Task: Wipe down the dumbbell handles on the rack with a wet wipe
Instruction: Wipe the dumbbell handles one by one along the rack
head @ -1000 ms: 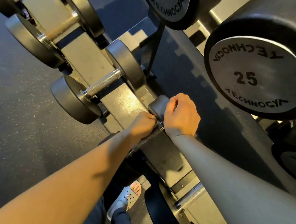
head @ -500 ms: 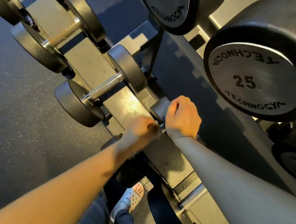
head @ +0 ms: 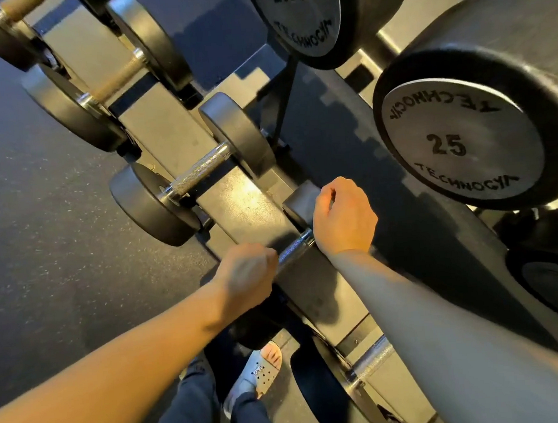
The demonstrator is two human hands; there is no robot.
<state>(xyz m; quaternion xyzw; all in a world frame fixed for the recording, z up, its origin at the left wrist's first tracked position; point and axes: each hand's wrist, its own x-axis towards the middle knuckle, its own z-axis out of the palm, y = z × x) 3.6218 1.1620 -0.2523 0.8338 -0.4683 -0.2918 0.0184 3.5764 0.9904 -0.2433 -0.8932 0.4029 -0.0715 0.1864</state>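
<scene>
the left hand [head: 245, 274] was curled round the short shiny steel dumbbell handle [head: 295, 247] on the grey metal rack [head: 235, 202]; the right hand [head: 344, 218] clamped its black round head [head: 298, 200]. the wipe was hidden. probably mid-wipe; the next move calls for rubbing along to the bare end.

Chrome dumbbell handle [head: 294, 248] (half covered) lies on rack [head: 237, 207].

Left hand [head: 245, 274] around dumbbell handle [head: 294, 248]
</scene>
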